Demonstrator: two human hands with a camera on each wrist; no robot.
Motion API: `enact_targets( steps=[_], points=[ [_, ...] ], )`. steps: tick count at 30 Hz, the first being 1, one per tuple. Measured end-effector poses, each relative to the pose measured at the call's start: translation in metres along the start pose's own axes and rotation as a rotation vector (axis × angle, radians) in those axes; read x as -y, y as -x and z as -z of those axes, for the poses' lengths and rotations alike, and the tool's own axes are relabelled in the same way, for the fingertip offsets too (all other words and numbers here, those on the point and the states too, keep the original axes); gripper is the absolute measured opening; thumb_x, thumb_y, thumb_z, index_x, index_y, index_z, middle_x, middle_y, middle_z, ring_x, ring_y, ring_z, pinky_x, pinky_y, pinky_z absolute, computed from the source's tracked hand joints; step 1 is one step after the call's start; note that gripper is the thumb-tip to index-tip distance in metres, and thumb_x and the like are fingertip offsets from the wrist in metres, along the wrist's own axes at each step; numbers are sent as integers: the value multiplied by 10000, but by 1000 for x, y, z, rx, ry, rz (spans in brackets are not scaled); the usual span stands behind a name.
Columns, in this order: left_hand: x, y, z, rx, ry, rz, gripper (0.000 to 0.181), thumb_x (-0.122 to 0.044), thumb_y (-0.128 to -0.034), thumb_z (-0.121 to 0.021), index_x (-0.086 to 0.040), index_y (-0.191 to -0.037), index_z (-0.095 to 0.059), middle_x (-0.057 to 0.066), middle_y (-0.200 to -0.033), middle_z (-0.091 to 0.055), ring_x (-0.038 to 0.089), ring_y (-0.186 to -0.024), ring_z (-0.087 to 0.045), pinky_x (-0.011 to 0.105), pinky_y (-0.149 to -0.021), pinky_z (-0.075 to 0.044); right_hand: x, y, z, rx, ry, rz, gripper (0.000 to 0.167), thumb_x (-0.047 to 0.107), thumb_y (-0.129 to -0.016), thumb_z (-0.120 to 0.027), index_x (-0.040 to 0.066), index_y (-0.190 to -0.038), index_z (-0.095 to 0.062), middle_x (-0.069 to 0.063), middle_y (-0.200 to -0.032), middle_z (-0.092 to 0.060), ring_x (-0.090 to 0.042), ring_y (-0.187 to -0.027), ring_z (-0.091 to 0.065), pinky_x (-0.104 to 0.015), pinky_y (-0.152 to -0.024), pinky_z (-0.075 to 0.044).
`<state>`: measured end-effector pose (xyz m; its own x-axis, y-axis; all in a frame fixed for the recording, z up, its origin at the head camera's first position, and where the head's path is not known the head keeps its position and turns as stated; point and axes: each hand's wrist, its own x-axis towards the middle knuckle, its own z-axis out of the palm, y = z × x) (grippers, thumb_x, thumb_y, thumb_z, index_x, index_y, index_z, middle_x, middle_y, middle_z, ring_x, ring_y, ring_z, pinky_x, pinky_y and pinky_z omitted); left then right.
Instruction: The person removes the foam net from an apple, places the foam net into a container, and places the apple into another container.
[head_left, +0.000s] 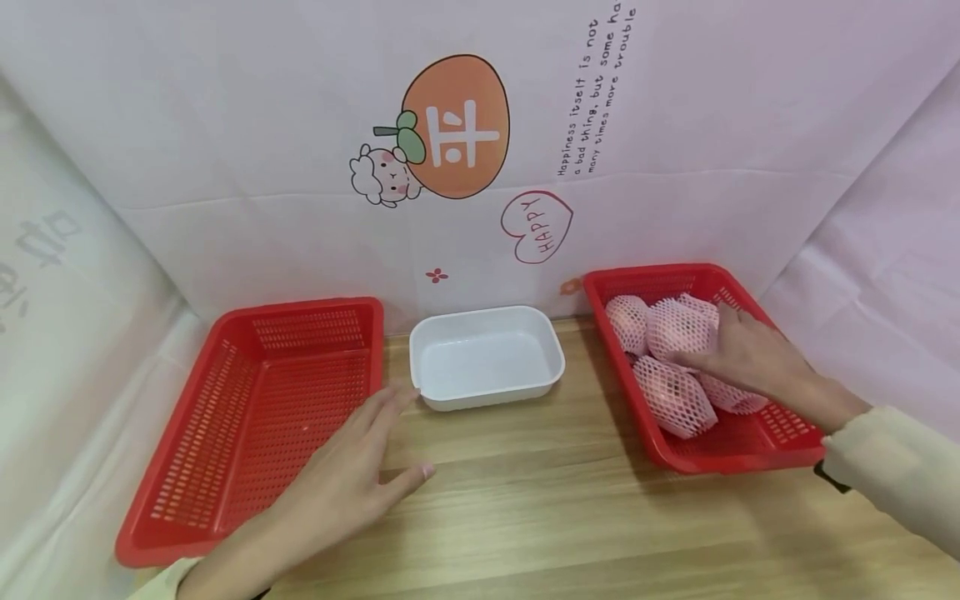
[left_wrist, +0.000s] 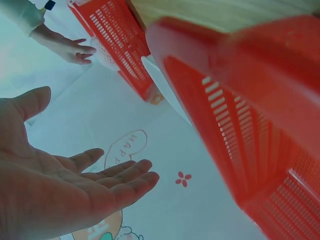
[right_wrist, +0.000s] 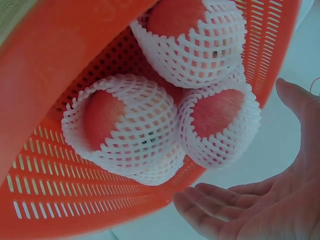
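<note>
Several round reddish fruits (right_wrist: 217,112), each in a pale pink foam net sleeve, lie in the right red basket (head_left: 656,446). Over them hovers my right hand (head_left: 753,354), its fingers extended and a gap between thumb and fingers; it holds nothing. In the right wrist view that hand (right_wrist: 270,205) is beside the nearest netted fruits, apart from them. My left hand (head_left: 348,471), fingers spread and holding nothing, is above the right side of the left red basket (head_left: 378,333). Its fingertips come close to the white tray (head_left: 487,400); whether they touch is unclear.
The left basket and the white tray have nothing in them. All three containers stand on a wooden table (head_left: 525,500) against a white printed cloth (head_left: 285,125), which rises at the back and sides.
</note>
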<state>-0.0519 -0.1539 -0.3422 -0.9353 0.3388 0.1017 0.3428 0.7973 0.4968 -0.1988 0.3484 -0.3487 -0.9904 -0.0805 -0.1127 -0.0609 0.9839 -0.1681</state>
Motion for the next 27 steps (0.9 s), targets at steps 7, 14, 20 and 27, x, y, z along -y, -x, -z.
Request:
enact_targets(
  steps=[7, 14, 20, 27],
  points=[
    [-6, 7, -9, 75, 89, 43, 827, -525, -974, -731, -274, -1653, -332, 118, -1681, -374, 373, -1529, -391, 690, -1123, -431, -3, -7, -8, 11, -12, 3, 1299, 768, -843, -715, -258, -1476, -231, -485, -1323, -478, -616, -1098, -579, -725, -831, -561],
    [-10, 9, -14, 50, 163, 11, 788, -483, -987, -732, -255, -1639, -354, 33, -1656, -418, 326, -1528, -402, 637, -1176, -401, -3, -12, -14, 33, -60, 16, 937, 702, -866, -740, -135, -1156, -435, -139, -795, -471, -263, -689, -529, -348, -532, -464],
    [-13, 9, -19, 66, 227, 44, 765, -494, -991, -721, -266, -1629, -366, 22, -1658, -408, 301, -1526, -404, 633, -1183, -394, -4, -18, -17, 33, -77, 18, 918, 692, -864, -748, -133, -1138, -453, -164, -813, -491, -282, -700, -547, -361, -555, -482],
    [-15, 12, -31, 85, 310, 131, 812, -459, -974, -756, -287, -1647, -335, 30, -1689, -348, 308, -1539, -372, 658, -1190, -365, -6, -27, -23, 50, -104, -4, 829, 740, -858, -726, -32, -973, -449, -118, -757, -433, -229, -617, -475, -336, -522, -417]
  ],
)
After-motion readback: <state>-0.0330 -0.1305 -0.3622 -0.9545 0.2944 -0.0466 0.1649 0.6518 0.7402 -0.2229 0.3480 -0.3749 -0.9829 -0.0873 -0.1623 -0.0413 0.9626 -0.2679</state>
